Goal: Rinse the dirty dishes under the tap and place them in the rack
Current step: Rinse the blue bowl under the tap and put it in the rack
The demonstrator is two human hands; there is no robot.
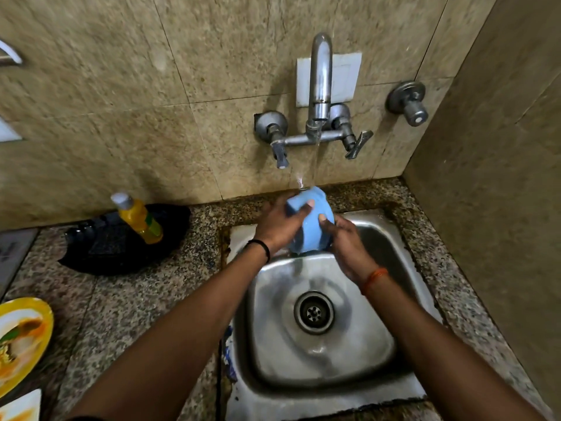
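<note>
A light blue cup (311, 226) is held over the back of the steel sink (379, 344), under the stream of water from the wall tap (320, 83). My left hand (280, 224) grips the cup from the left, thumb across its upper side. My right hand (349, 244) grips it from the right, thumb on its side. Water splashes off the cup's top. A dirty yellow plate (24, 338) with food remains sits at the left edge of the counter.
A black rack (121, 244) lies on the speckled granite counter left of the sink, with a yellow dish soap bottle (139, 217) standing on it. A white dish corner (21, 405) shows at bottom left. Tiled walls close in behind and at right.
</note>
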